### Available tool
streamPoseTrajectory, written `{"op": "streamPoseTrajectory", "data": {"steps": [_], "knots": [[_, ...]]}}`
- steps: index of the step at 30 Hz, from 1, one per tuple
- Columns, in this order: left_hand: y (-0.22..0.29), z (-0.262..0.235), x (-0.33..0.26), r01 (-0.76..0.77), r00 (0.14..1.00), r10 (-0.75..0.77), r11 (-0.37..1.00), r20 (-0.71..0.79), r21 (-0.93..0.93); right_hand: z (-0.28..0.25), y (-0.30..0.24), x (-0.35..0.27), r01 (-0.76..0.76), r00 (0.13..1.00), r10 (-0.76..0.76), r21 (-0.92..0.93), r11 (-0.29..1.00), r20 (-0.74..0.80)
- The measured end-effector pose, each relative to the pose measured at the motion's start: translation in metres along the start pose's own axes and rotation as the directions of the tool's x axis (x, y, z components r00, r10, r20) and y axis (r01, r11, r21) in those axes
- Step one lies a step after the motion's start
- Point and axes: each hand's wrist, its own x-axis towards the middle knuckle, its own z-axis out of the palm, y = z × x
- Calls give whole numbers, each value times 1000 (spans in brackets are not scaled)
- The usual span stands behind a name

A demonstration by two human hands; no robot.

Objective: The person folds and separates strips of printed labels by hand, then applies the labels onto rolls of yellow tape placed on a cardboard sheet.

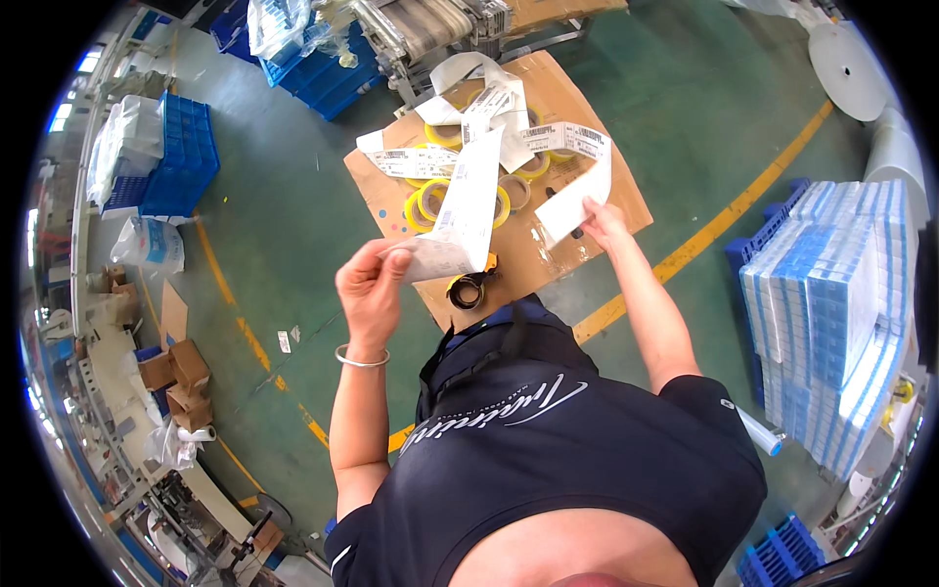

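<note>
My left hand [372, 289], with a metal bangle at the wrist, pinches the lower end of a long white label strip [465, 201] that rises from it over the cardboard. Further out, my right hand [604, 220] grips another white label strip [577, 191], which curls up and back across the cardboard sheet [587, 108]. Under the strips lie several yellow tape rolls [425, 205] and a dark tape roll [469, 291] near the cardboard's near edge. More printed label strips [411, 161] are spread on the cardboard.
A stack of blue-and-white packs [831, 313] stands on a blue pallet at right. Blue crates [176, 157] sit at left and at the top. Small cardboard boxes [181, 377] lie by a conveyor at lower left. Large white paper rolls [846, 68] stand at top right. Yellow lines cross the green floor.
</note>
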Motion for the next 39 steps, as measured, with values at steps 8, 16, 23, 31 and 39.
{"op": "streamPoseTrajectory", "data": {"steps": [8, 16, 23, 31, 39], "knots": [[72, -20, -6, -502, 816, 502, 861, 287, -78, 113, -36, -135, 935, 270, -767, -349, 65, 582], [117, -41, -37, -720, 679, 678, 690, 284, 75, 218, -61, -164, 996, 8, -588, 46, 77, 809], [112, -43, -53, -663, 733, 345, 554, 585, 504, 259, -119, -225, 557, 375, -453, 193, 807, 809], [90, -43, -6, -411, 892, 442, 879, -91, 242, 266, -152, -288, 515, 247, -491, 316, 797, 836], [70, -37, 17, -153, 971, 188, 964, 151, -216, 270, -180, -301, 566, 189, -541, 359, 742, 819]]}}
